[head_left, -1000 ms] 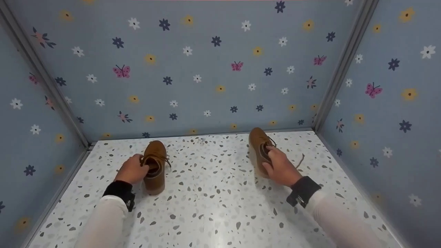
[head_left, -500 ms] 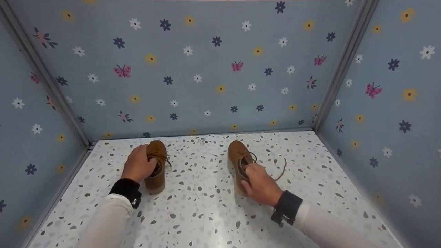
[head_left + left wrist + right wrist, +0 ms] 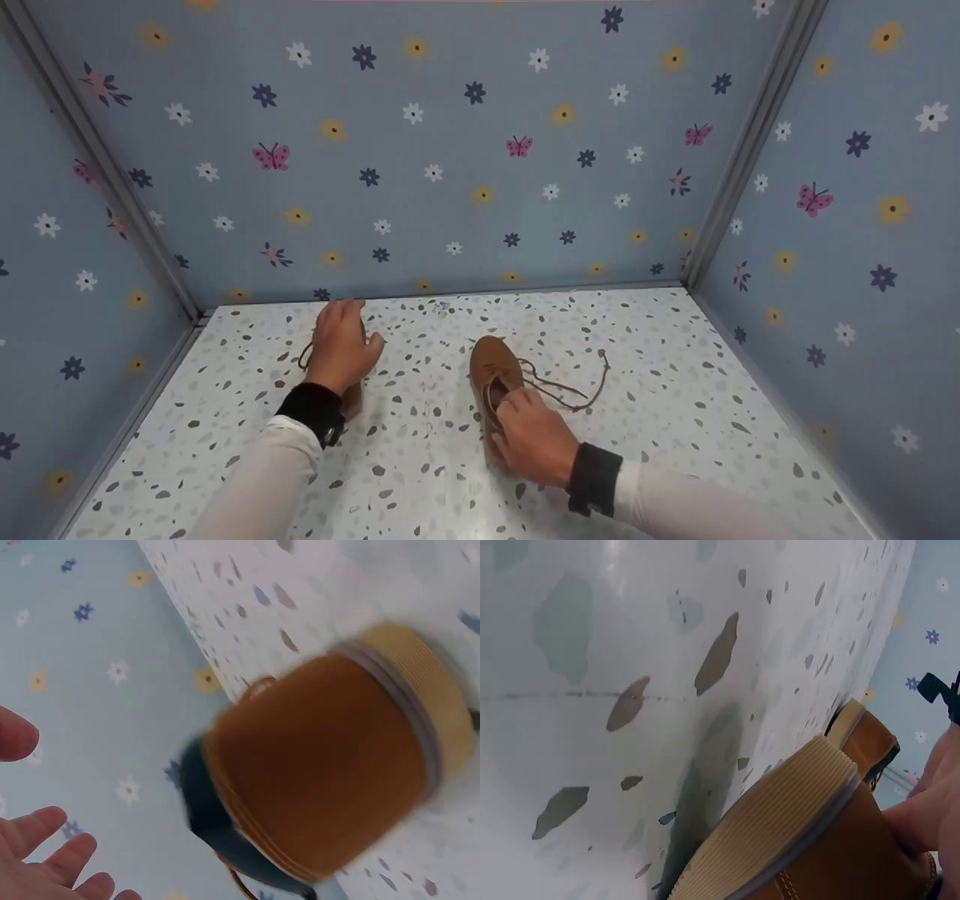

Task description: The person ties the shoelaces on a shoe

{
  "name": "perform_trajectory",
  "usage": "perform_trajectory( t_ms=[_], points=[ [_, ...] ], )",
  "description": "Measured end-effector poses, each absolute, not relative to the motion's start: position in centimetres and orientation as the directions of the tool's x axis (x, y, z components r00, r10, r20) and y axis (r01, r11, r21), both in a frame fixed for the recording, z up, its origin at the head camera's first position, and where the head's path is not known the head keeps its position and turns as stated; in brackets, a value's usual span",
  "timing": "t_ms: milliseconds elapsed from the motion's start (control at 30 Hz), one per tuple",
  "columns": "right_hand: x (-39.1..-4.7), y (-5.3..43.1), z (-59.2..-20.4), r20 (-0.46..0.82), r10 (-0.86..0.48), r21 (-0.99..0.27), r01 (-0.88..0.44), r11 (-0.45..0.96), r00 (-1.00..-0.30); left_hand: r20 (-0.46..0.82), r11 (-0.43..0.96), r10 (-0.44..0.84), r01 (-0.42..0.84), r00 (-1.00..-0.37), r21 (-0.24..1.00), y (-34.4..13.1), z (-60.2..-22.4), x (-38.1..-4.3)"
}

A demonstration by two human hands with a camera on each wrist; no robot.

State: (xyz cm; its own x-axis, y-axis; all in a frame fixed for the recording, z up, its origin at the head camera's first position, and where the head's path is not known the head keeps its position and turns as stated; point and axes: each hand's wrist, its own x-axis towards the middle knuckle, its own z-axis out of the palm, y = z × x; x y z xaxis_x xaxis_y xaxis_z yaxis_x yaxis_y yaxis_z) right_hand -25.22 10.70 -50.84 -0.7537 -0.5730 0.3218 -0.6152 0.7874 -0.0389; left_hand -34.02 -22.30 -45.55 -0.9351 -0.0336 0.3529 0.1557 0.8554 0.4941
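Note:
Two brown lace-up shoes with pale ribbed soles are in the head view. My left hand (image 3: 345, 349) hovers over the left shoe (image 3: 352, 406) and covers most of it. Its fingers are spread and hold nothing; in the left wrist view they stand apart from the heel of that shoe (image 3: 315, 772). With my right hand (image 3: 536, 439) I grip the right shoe (image 3: 491, 360) by its collar, fingertips inside the opening. That shoe's sole (image 3: 780, 802) shows side-on in the right wrist view, tilted over the floor. Its loose lace (image 3: 577, 405) trails off to the right.
The speckled white floor (image 3: 660, 450) ends at a blue wall (image 3: 450, 150) printed with flowers and butterflies. Similar panels rise on the left (image 3: 45, 322) and right (image 3: 870, 322), joined to it by grey metal corner strips.
My right hand has brought the right shoe leftward and nearer to me, closer to the left shoe. My left hand has let go of the left shoe's side and moved over its top.

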Motion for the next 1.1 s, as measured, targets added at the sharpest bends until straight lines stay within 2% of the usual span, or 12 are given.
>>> perform_trajectory(
  t_ms=[167,300,467,633,733,833,1100],
  points=[
    [-25.0,10.0,-51.9,0.335,-0.612,0.028,-0.642,0.767,-0.717,0.408,0.840,0.055,0.263,-0.911,0.474,-18.7,-45.3,-34.1],
    [-25.1,9.9,-52.1,0.319,-0.629,0.036,-0.654,0.756,-0.709,0.385,0.821,0.167,0.344,-0.908,0.456,-15.2,-45.5,-34.1],
    [-25.2,10.0,-52.2,0.334,-0.646,0.040,-0.675,0.737,-0.686,0.211,0.774,0.367,0.423,-0.906,0.471,-11.2,-45.7,-34.1],
    [-25.2,10.0,-52.3,0.370,-0.658,0.076,-0.685,0.725,-0.655,0.064,0.735,0.513,0.476,-0.856,0.483,-8.4,-46.1,-34.6],
    [-25.2,9.8,-52.3,0.396,-0.663,0.088,-0.693,0.716,-0.635,0.034,0.730,0.527,0.473,-0.849,0.494,-7.7,-46.4,-34.9],
    [-25.1,9.7,-52.2,0.404,-0.664,0.092,-0.694,0.714,-0.629,0.022,0.727,0.487,0.419,-0.873,0.543,-7.6,-46.4,-35.0],
    [-25.1,9.8,-52.0,0.344,-0.641,0.028,-0.675,0.738,-0.686,0.115,0.593,0.368,0.328,-0.923,0.735,-8.8,-45.0,-35.2]
  ],
)
